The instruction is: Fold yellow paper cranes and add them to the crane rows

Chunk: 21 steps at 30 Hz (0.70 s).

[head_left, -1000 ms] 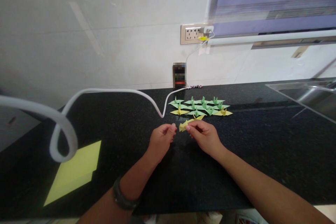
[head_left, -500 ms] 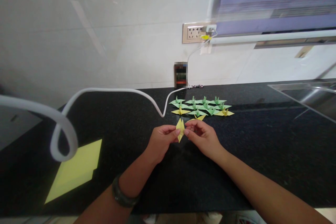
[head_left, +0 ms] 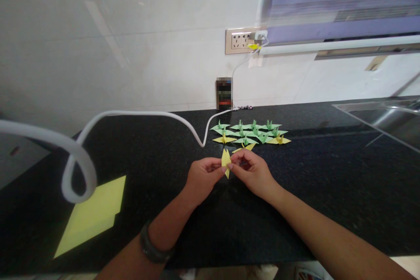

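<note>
Between my two hands is a piece of folded yellow paper [head_left: 226, 159], upright and narrow, with two points at its top. My left hand [head_left: 204, 178] pinches its left side, thumb in front. On the right side, the thumb and fingers of my right hand [head_left: 254, 170] close on its edge. Just beyond lie several green paper cranes [head_left: 254, 126] in rows. Among them are yellow cranes, one at the left [head_left: 224, 138] and one at the right [head_left: 280, 140]. Another yellow crane [head_left: 248, 147] is partly hidden behind my right hand.
Yellow paper sheets [head_left: 95, 210] lie on the black countertop [head_left: 147, 153] at the left. A thick white flexible stand [head_left: 147, 113] curves across the left side. A phone-like device [head_left: 225, 94] leans against the wall under a socket [head_left: 241, 41]. A metal sink [head_left: 398, 122] is at the right.
The folded yellow paper has turned slightly, and its lower tip has shifted right. Both thumbs have moved closer together over it. The cranes have stayed in place.
</note>
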Tool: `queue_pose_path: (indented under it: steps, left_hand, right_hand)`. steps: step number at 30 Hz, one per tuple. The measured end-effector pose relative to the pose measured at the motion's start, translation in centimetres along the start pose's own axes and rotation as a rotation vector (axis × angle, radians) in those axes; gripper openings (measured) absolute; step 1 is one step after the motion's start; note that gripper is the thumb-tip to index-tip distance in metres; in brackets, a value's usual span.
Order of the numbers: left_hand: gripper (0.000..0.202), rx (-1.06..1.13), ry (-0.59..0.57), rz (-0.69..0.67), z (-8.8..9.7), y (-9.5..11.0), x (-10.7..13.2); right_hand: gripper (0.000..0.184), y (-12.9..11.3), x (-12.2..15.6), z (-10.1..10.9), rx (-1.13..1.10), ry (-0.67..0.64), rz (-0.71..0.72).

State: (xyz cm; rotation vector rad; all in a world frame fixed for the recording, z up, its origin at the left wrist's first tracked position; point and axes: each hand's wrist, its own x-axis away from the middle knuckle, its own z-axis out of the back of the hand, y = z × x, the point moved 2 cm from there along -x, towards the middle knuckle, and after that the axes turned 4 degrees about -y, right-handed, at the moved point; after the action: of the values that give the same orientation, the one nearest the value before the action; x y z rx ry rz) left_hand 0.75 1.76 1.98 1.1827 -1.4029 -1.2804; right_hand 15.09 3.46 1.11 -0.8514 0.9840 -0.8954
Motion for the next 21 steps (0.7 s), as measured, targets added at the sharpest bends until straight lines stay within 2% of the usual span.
queue_pose_path:
  steps: [5, 11, 17, 21]
  left_hand:
    - [0.023, -0.028, -0.008, -0.003, 0.0, 0.0, 0.0]
    - [0.026, -0.049, -0.041, 0.004, 0.1, -0.3, 0.0]
    - [0.026, 0.187, -0.108, 0.15, 0.3, -0.4, 0.0]
    - [0.023, 0.293, -0.151, 0.191, 0.2, -0.3, 0.0]
  right_hand:
    - [0.012, 0.0, -0.2, 0.1, -0.011, -0.002, 0.024]
    - [0.012, 0.1, -0.4, 0.2, -0.081, -0.047, -0.014]
    - [0.004, -1.0, -0.6, 1.2, -0.03, -0.135, 0.21]
    - [0.009, -1.5, -0.6, 1.8, 0.047, -0.206, 0.32]
